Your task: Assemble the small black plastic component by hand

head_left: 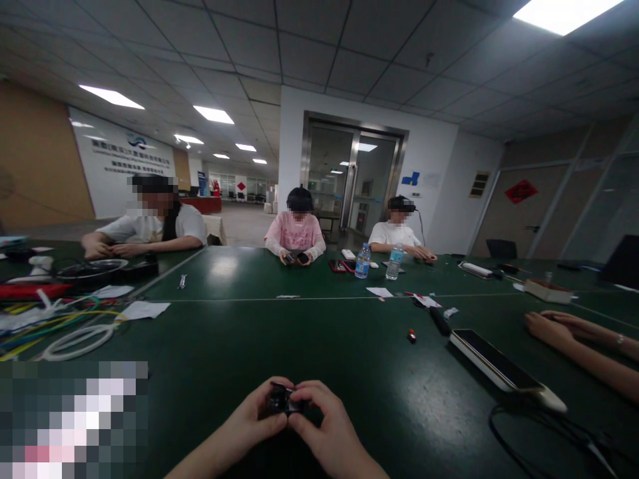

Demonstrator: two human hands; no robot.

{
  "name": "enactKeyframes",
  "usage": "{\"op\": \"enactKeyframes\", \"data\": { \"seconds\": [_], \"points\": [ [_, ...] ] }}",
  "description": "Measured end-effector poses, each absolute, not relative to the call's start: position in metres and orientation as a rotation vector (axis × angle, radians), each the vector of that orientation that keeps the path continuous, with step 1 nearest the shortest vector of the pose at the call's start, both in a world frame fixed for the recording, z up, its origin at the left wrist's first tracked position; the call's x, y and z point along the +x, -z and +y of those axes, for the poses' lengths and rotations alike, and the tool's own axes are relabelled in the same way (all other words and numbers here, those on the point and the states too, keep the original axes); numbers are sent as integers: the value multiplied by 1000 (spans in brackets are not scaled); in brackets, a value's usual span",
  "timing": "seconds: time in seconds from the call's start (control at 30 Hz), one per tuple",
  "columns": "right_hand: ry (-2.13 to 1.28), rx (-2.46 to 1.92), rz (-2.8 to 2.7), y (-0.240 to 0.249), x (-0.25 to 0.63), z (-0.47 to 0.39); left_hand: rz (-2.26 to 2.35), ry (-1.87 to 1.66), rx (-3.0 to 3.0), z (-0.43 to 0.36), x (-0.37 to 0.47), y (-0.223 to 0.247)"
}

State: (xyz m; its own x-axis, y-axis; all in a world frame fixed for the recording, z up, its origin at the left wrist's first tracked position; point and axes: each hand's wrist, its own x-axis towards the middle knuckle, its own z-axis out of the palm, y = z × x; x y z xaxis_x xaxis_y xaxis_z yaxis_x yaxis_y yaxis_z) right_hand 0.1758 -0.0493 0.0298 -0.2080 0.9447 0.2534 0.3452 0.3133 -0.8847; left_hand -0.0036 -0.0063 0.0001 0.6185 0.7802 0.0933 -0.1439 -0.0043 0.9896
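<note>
A small, glossy black object sits between the fingertips of the left hand and right hand, both pinching it over the dark green tabletop. Green surface stretches ahead to a pale straight seam; rightward, well apart, lies a long white device with a black top.

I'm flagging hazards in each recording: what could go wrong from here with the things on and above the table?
The small black object is held between the left hand and right hand; it might slip onto the green table. Being dark, it could be hard to spot there. The small orange-topped item, lying loose, might get knocked away if brushed.
</note>
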Motion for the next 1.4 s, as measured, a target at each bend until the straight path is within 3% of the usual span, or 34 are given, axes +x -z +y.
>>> {"op": "enactKeyframes", "data": {
  "seconds": [1.4],
  "points": [
    [-891, -1194, -1703, -29, 172, -50, 634, -780, 1374, -8, -1, -1]
  ]
}}
